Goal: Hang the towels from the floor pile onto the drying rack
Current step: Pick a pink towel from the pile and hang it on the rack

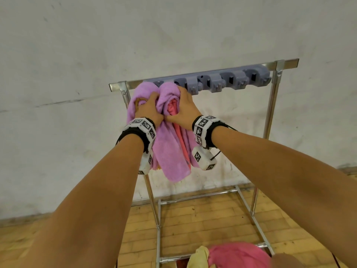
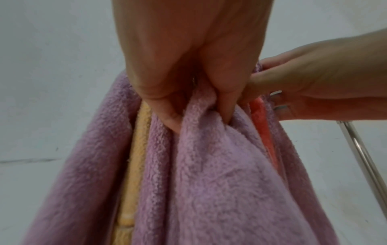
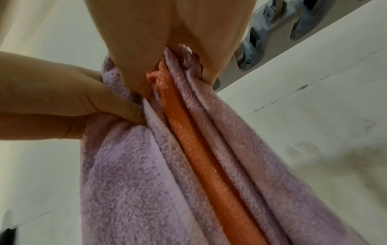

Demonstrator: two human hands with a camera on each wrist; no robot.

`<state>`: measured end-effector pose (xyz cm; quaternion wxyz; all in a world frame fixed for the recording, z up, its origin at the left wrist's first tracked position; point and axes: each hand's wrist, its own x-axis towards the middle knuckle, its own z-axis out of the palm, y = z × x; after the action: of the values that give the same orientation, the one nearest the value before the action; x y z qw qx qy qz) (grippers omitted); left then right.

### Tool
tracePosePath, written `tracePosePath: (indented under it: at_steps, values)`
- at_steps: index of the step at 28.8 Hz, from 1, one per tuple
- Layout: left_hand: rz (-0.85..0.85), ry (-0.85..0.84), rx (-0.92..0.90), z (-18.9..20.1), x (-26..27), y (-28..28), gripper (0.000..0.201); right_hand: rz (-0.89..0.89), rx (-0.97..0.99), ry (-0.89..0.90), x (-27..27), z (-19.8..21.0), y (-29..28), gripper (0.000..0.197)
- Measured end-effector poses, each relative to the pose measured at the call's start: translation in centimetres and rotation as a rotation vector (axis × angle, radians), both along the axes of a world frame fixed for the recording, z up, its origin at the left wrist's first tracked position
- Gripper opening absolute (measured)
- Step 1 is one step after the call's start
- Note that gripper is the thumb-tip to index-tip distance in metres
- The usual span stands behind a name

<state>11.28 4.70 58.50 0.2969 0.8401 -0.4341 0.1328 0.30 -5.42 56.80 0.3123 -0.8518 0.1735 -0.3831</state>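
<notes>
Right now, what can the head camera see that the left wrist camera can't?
Only the head view shows the grey plastic clip strip on the metal drying rack's top bar and the pink and yellow towel pile on the floor. Only the left wrist view shows a yellow-orange fabric strip. Both show both hands gripping the fluffy purple towel.

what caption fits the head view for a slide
Both hands, left hand and right hand, grip a purple towel at the drying rack.

Lilac towel (image 1: 170,151), coral stripe (image 1: 172,109); silver rack (image 1: 270,105); pink pile (image 1: 237,256).
</notes>
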Motion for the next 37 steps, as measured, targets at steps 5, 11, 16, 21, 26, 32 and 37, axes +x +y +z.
tracePosePath:
  at_steps: [5,11,16,21,26,32,37]
  values:
    - [-0.004,0.012,0.052,-0.3,0.4,0.2,0.069,-0.081,0.014,-0.074,0.7,-0.3,1.0,0.097]
    - [-0.017,-0.081,0.065,-0.8,0.6,0.4,0.068,-0.2,-0.093,0.019,0.8,-0.1,1.1,0.087]
    - [0.001,-0.098,0.07,-1.2,0.6,0.5,0.063,-0.217,-0.33,0.194,-1.4,1.4,-0.5,0.084]
    - [0.06,-0.122,0.0,-1.2,-1.4,0.0,0.074,-0.171,-0.282,0.224,-1.7,1.4,0.5,0.09]
    - [-0.008,0.015,-0.017,-0.3,-1.5,-1.3,0.075,-0.048,-0.146,0.219,-1.7,1.2,1.0,0.101]
    - [-0.032,0.122,-0.169,3.1,-4.4,0.8,0.06,-0.006,-0.092,0.179,-3.0,3.4,0.9,0.078]
    - [-0.078,0.068,-0.16,5.5,-6.6,1.6,0.044,-0.118,-0.125,0.163,-5.3,5.7,1.1,0.055]
